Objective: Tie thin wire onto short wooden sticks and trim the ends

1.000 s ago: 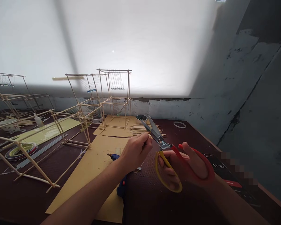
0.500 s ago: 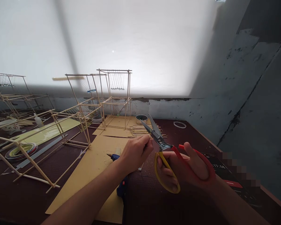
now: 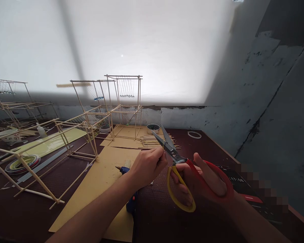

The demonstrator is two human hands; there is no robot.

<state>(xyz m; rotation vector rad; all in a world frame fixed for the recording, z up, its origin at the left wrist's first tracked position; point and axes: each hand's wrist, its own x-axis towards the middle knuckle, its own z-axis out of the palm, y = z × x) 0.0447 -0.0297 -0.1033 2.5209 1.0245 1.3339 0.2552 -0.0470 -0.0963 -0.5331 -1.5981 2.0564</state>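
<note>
My left hand (image 3: 149, 166) is closed in a pinch, with a thin yellowish strand (image 3: 163, 145) showing just above its fingertips. The strand's lower part is hidden by the fingers. In my right hand (image 3: 205, 179) are scissors (image 3: 176, 156) with one red and one yellow handle. The scissor blades are spread apart and point away from me; the strand shows right at them, close to my left fingertips. Under my left forearm and wrist lies a blue glue gun (image 3: 131, 204), partly covered, its nozzle pointing left.
Several wooden-stick frames (image 3: 111, 123) with hanging beads stand left and back. Loose sticks (image 3: 152, 141) and a small bowl (image 3: 153, 128) of dark bits lie beyond my hands. Tan board (image 3: 91, 199), tape rolls (image 3: 22, 164), a ring (image 3: 194, 134) and a phone (image 3: 248, 192) are around.
My left hand has shifted slightly right, closer to the scissors. The yellow handle has dropped a little, while the blades remain apart. The stick frames have not moved.
</note>
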